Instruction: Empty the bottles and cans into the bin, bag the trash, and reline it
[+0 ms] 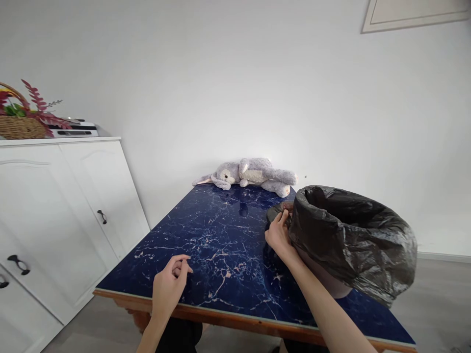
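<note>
Black bag (368, 255) covers the bin (337, 288), bench (217, 245) three o'clock; right hand (278, 236) at dark plastic (273, 213), its ten o'clock, grip unclear; left hand (171, 280), eight o'clock, empty, fingers loosely curled; seemingly handling plastic; next calls for steady fingers.

The background is filled by a plain pale wall (235, 88), softly and unevenly lit, with its upper left shaded greyer. At the upper right, a light panel (415, 12) outlined by 1 thin inner line is cut off by the view. At the left, a white cabinet (40, 196) is seen, its doors shaped with arched mouldings and fitted with 3 visible dark handles (102, 216). A woven basket (22, 128) is set on top. The centre is occupied by a table (221, 235), topped in glossy, veined dark blue and edged in brown wood. Grey floor (445, 294) is shown at both sides, bordered at the right by white skirting (445, 256).
</note>
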The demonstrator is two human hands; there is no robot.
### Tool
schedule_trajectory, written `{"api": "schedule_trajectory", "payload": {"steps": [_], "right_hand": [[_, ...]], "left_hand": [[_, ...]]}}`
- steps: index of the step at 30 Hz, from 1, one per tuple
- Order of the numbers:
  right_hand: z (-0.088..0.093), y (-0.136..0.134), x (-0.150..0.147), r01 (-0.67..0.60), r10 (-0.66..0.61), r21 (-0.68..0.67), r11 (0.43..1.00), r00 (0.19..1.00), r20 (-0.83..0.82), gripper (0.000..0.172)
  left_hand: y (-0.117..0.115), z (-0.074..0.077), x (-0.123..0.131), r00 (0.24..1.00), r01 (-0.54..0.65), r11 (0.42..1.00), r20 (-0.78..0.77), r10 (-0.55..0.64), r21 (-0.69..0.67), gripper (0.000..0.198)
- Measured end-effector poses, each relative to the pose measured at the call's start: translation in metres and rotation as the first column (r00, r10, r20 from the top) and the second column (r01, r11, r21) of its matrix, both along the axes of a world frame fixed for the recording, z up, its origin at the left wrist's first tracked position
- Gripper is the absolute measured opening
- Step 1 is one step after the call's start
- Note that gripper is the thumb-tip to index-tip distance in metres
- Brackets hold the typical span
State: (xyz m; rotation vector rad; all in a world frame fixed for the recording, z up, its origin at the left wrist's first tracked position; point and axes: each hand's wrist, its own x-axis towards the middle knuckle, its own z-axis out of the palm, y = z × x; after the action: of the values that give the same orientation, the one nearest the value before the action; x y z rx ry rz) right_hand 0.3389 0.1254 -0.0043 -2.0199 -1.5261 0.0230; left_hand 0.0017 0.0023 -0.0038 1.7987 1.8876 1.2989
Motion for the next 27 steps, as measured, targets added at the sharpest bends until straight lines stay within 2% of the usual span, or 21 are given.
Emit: {"api": "schedule_trajectory", "payload": {"steps": [8, 15, 19, 27], "right_hand": [[0.012, -0.011, -0.006, -0.025, 0.029, -0.116, 0.993, 0.999, 0.035, 0.077], [0.013, -0.029, -0.03, -0.119, 0.125, -0.175, 0.977, 0.992, 0.025, 0.055], [0.014, -0.039, -0.049, -0.19, 0.192, -0.161, 0.969, 0.981, 0.001, 0.046], [0.022, -0.05, -0.102, -0.339, 0.334, -0.064, 0.939, 0.94, -0.07, 0.039]], "left_hand": [[0.002, -0.006, -0.004, 0.999, -0.002, 0.999, -0.037, 0.003, 0.032, 0.035], [0.002, -0.006, -0.004, 0.998, -0.01, 0.999, -0.063, 0.013, 0.051, 0.032], [0.003, -0.006, -0.004, 0.997, -0.01, 0.998, -0.081, 0.015, 0.058, 0.033], [0.002, -0.006, -0.004, 0.997, -0.015, 0.999, -0.074, 0.018, 0.045, 0.033]]}}
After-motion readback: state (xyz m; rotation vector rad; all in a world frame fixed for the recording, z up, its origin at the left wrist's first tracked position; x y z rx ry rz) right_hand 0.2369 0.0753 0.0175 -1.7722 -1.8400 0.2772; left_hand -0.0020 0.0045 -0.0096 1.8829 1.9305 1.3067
